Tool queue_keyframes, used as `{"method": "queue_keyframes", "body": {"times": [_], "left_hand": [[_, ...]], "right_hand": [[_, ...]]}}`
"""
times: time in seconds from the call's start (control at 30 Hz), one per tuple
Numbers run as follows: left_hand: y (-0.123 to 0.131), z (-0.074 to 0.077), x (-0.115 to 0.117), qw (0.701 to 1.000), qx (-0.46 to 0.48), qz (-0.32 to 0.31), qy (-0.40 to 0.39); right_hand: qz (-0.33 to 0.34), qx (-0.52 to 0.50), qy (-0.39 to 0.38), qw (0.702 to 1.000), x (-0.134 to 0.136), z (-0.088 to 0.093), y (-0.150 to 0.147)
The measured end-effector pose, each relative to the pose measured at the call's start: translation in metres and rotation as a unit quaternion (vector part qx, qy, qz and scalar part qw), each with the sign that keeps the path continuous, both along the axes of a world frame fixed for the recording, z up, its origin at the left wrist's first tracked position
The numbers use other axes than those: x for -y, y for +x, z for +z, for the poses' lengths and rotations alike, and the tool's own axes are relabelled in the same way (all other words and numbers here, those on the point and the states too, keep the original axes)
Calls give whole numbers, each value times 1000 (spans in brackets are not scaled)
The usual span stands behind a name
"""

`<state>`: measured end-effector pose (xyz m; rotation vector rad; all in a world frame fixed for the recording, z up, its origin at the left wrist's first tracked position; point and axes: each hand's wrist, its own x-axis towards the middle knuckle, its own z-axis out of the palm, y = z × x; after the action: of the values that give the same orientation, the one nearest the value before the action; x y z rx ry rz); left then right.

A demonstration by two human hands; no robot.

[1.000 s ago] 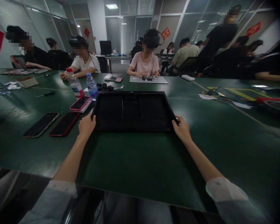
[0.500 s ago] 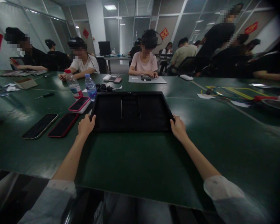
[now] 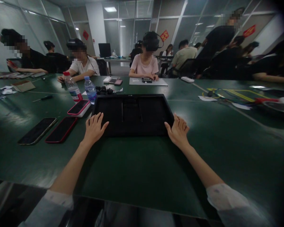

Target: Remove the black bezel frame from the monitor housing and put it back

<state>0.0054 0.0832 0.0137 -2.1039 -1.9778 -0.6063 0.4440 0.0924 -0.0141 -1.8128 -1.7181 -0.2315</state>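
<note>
A black rectangular tray-like panel (image 3: 153,116) with a raised rim lies on the green table (image 3: 130,167) before me. Two thin upright lines show near its middle. Over its left end is my left hand (image 3: 94,127), fingers spread and not wrapped round the rim. My right hand (image 3: 179,129) is at the right end, thumb and fingers apart, the fingertips close to the rim. Whether either hand still touches the panel I cannot tell.
Left of the panel lie a dark phone (image 3: 37,130), a red-cased phone (image 3: 61,129) and a pink-edged phone (image 3: 79,107). Two bottles (image 3: 90,90) stand behind them. Cables (image 3: 227,94) lie at the right. Across the table, a person (image 3: 145,64) works at a grey mat (image 3: 159,81).
Both hands have loosened from the panel's side rims and spread their fingers. The panel stays in nearly the same place.
</note>
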Motion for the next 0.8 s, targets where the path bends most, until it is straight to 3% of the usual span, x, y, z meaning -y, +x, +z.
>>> {"method": "queue_keyframes", "body": {"times": [0.4, 0.57, 0.7, 0.8], "left_hand": [[-2, -13, -5, 999, -26, -30, -19], [-3, -10, -5, 1000, 1, -29, -11], [-8, -5, -8, 995, 83, 11, 47], [-21, -5, -15, 983, 144, 80, 80]], "right_hand": [[22, -14, -62, 998, -7, -8, 6], [27, -56, -68, 996, -11, -9, 8], [37, -138, -33, 989, -20, -12, 18], [25, -273, -67, 959, -26, -12, 31]]}}
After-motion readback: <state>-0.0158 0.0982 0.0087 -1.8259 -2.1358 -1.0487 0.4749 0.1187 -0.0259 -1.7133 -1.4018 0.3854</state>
